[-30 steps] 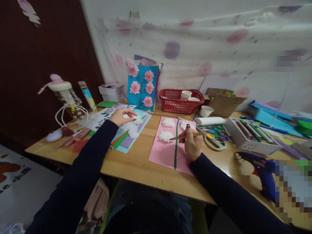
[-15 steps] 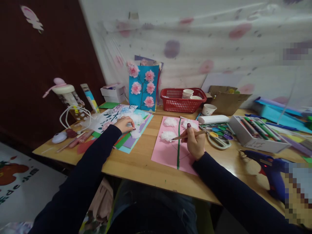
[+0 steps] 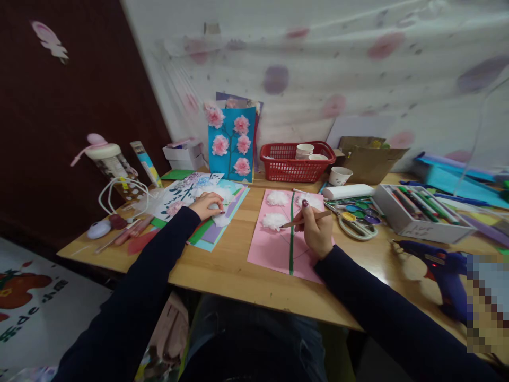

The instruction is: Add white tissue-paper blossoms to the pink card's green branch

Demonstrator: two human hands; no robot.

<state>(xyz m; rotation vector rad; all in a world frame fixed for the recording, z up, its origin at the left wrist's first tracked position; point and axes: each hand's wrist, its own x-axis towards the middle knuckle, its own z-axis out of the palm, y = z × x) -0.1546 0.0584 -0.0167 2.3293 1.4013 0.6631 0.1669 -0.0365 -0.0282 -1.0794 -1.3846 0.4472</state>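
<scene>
While closed round a brush (image 3: 306, 219) on the pink card (image 3: 278, 249), right hand (image 3: 316, 233) keeps its long axis toward nine o'clock, tip by a white tuft (image 3: 272, 221); farther, left hand (image 3: 207, 204) pinching white tissue (image 3: 219, 217) at ten o'clock.

Setting: a craft room.
Evidence, right of frame: marker box (image 3: 421, 211), paint pots (image 3: 358, 209), glue gun (image 3: 437, 268) are seen.
Centre: paper-flower card (image 3: 231, 143) is displayed.

A wooden table (image 3: 234, 265) carries a pink sheet (image 3: 274, 249), a stack of coloured papers (image 3: 210, 231) and a red basket (image 3: 296, 167). A marker box (image 3: 421, 220) and blue glue gun (image 3: 437, 270) lie at the right.
</scene>
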